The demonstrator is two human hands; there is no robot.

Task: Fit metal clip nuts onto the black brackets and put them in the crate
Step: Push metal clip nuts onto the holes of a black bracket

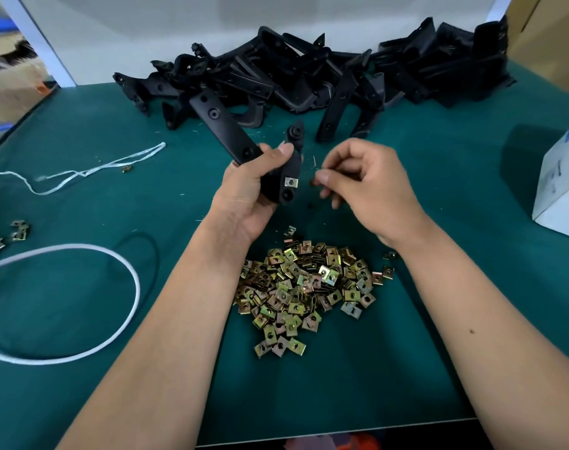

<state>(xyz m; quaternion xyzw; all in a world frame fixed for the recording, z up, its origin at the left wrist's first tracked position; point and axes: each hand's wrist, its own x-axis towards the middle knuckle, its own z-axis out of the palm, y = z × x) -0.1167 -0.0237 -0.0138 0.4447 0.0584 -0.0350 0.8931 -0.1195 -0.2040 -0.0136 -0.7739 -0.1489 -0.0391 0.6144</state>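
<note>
My left hand (pixel 254 193) grips a black bracket (pixel 223 125) above the green table, thumb curled over its bend. One metal clip nut (pixel 291 181) sits on the bracket's lower arm. My right hand (pixel 364 186) hovers just right of it, fingers curled; whether they pinch anything is hidden by blur. A heap of brass-coloured clip nuts (pixel 306 290) lies between my forearms. More black brackets (pixel 309 73) are piled along the back of the table. No crate is in view.
A white cord loop (pixel 127 277) and a thin white string (pixel 82 172) lie at left, with several stray clip nuts (pixel 18 230) near the left edge. A white box (pixel 562 186) stands at right. Cardboard boxes sit beyond both back corners.
</note>
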